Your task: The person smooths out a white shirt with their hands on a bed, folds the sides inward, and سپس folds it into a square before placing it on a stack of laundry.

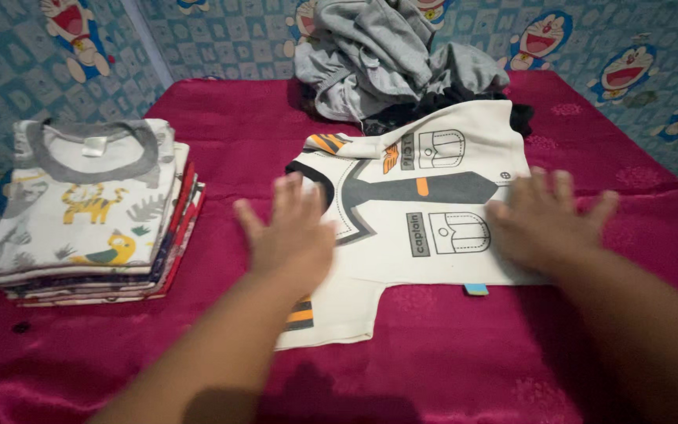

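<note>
A small cream shirt (425, 196) with a printed grey tie and pocket outlines lies spread flat on the magenta bed cover (449, 361). My left hand (292, 235) rests flat with fingers spread on the shirt's collar end, near the black neckline. My right hand (547, 220) presses flat on the shirt's other end, fingers apart. Neither hand grips anything. One short sleeve with orange stripes sticks out below my left wrist.
A neat stack of folded clothes (88, 212), topped by a grey-collared animal-print shirt, sits at the left. A heap of unfolded grey and dark garments (394, 59) lies at the back. Blue cartoon-patterned walls (629, 63) surround the bed.
</note>
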